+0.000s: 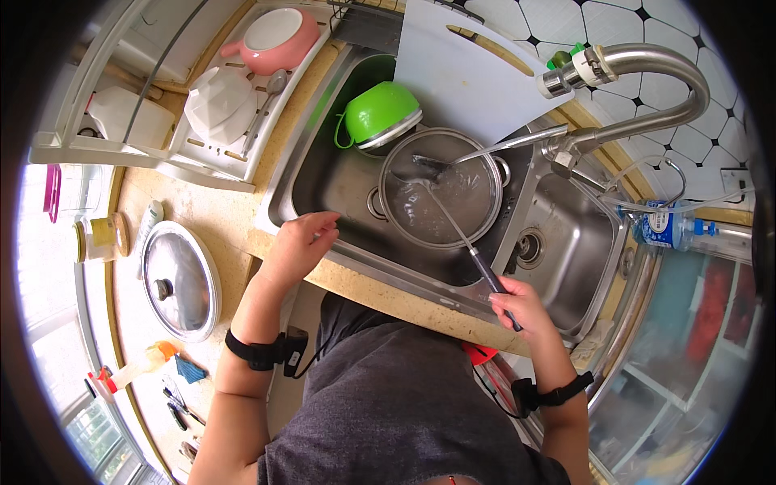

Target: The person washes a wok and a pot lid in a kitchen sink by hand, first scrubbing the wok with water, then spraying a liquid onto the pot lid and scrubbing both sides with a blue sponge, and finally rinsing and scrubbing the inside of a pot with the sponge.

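Note:
My right hand (pixel 516 306) grips the dark handle of a ladle (pixel 451 218), whose metal shaft slants down into a steel pot (pixel 394 227). The pot stands in the large sink basin (pixel 327 188) with water in it and a loop handle on either side. A second metal-handled utensil (pixel 509 145) rests across the pot's far rim, its head partly under the water. Over the sink's near left edge hovers my left hand (pixel 303 245), empty, its fingers loosely bent. Left of the pot, a green bowl (pixel 382 112) with a handle lies tipped on its side.
A white cutting board (pixel 467 73) leans at the back of the basin. The curved steel faucet (pixel 679 60) arches above the right side, beside a smaller basin (pixel 576 242). A pot lid (pixel 182 282) lies on the left counter, below a rack (pixel 227 163) with a pink pan (pixel 282 45).

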Tool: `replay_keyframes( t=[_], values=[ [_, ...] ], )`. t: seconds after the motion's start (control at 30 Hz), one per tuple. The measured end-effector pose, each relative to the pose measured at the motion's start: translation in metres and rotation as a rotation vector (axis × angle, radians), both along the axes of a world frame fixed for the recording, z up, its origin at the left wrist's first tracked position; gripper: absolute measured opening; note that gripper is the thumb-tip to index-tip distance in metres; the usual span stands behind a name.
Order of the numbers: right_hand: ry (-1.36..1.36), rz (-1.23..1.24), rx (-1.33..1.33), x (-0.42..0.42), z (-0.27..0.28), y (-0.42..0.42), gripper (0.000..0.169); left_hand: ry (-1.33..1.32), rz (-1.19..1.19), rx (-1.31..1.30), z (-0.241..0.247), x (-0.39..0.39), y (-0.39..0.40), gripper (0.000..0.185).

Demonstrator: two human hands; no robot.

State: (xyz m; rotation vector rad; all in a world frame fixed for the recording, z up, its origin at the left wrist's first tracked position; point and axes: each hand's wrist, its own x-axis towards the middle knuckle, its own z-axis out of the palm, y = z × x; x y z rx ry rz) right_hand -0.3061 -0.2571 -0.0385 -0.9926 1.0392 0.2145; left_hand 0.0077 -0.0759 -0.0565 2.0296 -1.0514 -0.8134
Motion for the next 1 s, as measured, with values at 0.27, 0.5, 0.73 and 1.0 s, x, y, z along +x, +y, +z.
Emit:
replay_keyframes(
  t=[0.27, 0.5, 0.73, 1.0],
  values=[
    [0.111, 0.231, -0.217, -0.004, 0.033, -0.012, 0.043, 0.013, 0.033, 0.155, 0.004, -0.008, 0.02, 0.03],
    [0.174, 0.302, -0.239, 0.0, 0.023, -0.017, 0.037, -0.211, 0.465, -0.195, 0.011, -0.001, 0.113, 0.018],
    [0.283, 0.439, -0.215, 0.034, 0.009, -0.023, 0.039, -0.92, 1.376, 0.424, -0.037, -0.003, 0.36, 0.019],
    [0.357, 0.553, -0.364, 0.053, 0.038, -0.014, 0.03, -0.28, 1.204, 0.684, -0.021, -0.002, 0.4, 0.02]
  ],
)
